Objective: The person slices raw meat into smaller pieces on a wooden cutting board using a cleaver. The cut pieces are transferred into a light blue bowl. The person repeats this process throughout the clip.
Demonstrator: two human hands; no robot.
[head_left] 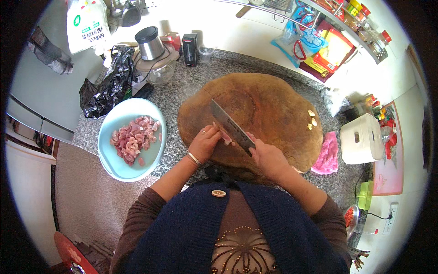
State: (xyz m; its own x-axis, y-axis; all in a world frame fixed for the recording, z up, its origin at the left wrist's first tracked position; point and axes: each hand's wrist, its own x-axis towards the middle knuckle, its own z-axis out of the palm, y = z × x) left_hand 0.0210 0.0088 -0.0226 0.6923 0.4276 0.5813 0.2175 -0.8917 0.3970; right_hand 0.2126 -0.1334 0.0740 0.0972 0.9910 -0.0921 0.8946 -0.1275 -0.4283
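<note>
On a thick round wooden chopping board point(273, 102) lies a small strip of raw meat point(226, 137). My left hand point(204, 141), with a ring and a bracelet, presses on the meat's left end with its fingertips. My right hand point(268, 158) grips the handle of a wide cleaver point(231, 125), whose blade slants up and left across the board beside the meat. Left of the board, a light blue plastic basin point(104, 154) holds cut pieces of raw meat point(135, 137). Several peeled garlic cloves point(313, 121) lie near the board's right edge.
A pink cloth point(325, 154) lies against the board's right side, with a white box-shaped container point(361, 139) beyond. Behind the basin stand a black plastic bag point(111, 85) and an electric food chopper point(150, 44). A black box point(190, 50) stands by the wall, under a rack of hanging scissors and packets.
</note>
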